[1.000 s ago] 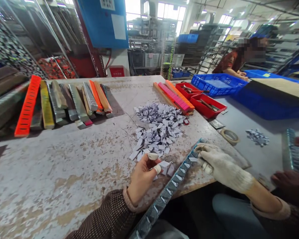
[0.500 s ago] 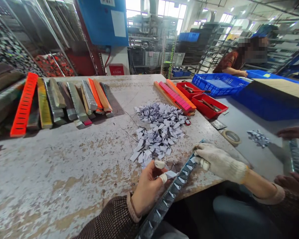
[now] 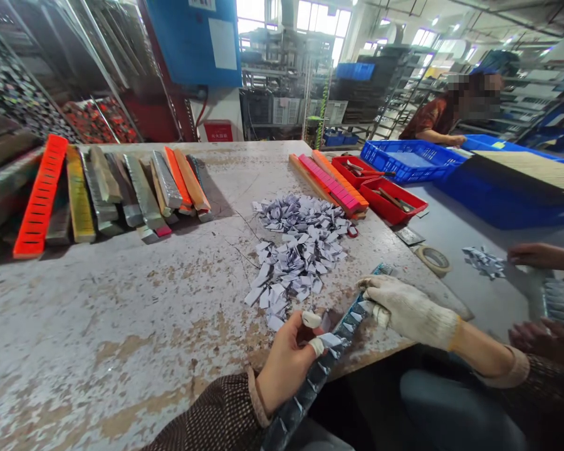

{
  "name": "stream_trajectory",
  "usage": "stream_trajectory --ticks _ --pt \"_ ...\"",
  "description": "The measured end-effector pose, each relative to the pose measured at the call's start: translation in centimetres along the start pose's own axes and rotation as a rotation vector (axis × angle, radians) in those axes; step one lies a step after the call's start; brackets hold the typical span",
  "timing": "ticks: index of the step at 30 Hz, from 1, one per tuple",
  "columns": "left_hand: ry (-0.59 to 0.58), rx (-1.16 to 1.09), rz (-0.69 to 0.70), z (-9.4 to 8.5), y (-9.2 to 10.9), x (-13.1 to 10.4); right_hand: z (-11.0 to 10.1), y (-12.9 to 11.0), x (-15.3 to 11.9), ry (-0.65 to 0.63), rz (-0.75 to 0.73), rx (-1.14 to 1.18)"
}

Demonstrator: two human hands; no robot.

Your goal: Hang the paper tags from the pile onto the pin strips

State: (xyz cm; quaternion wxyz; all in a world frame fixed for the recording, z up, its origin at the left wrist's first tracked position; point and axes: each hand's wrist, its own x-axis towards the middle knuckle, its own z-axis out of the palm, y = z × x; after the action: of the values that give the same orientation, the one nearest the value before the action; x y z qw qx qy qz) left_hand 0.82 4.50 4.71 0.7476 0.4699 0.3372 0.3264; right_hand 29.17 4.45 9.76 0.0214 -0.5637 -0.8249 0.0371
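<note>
A long dark slotted strip (image 3: 313, 382) slants from the bottom edge up toward the right, over the table's near edge. Small white pointed pieces stand in a row along it. My left hand (image 3: 289, 360), with white covers on thumb and forefinger, is closed on a small white flat piece (image 3: 329, 339) held against the strip's upper side. In a knitted glove, my right hand (image 3: 408, 308) curls its fingers round the strip near its far end; the fingertips are partly hidden. Beyond both hands lies a loose pile of white flat pieces (image 3: 301, 244).
Slotted bars, one bright orange (image 3: 40, 197), lie at left. Pink and orange bars (image 3: 331, 181) sit beside red bins (image 3: 392, 200) of tools. At right are a tape roll (image 3: 432, 259), blue crates (image 3: 411, 160) and a co-worker's hands (image 3: 538, 257). Another person (image 3: 432, 119) works behind.
My left hand has shifted slightly right and down with the white piece, which now lies over the strip. My gloved hand has moved slightly left. The co-worker's hands at right have moved left.
</note>
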Motion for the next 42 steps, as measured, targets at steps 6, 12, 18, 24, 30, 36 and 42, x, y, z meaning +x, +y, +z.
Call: stream_trajectory --ticks 6,12,18,24,30,36,42 --pt "0.007 0.043 0.035 0.0 0.1 -0.2 -0.2 -1.0 1.0 -0.087 0.092 -0.041" --pt "0.027 0.084 0.069 -0.6 -1.7 1.0 -0.1 -1.9 3.0 -0.106 0.076 -0.107" --pt "-0.005 0.025 0.091 -1.1 -3.3 1.9 0.9 -0.4 1.6 -0.030 0.063 -0.061" --pt "-0.002 0.016 0.067 -1.1 -3.3 1.8 4.2 0.0 0.3 0.207 0.045 -0.058" --pt "0.029 -0.073 0.044 -0.7 -2.1 1.6 3.9 -0.7 0.9 0.179 0.045 -0.065" --pt "0.161 -0.226 0.036 0.9 2.6 0.8 3.8 0.3 -0.6 0.476 0.089 0.330" --pt "0.151 -0.232 -0.003 2.5 5.0 1.3 3.4 -3.7 -1.0 0.613 0.173 0.589"
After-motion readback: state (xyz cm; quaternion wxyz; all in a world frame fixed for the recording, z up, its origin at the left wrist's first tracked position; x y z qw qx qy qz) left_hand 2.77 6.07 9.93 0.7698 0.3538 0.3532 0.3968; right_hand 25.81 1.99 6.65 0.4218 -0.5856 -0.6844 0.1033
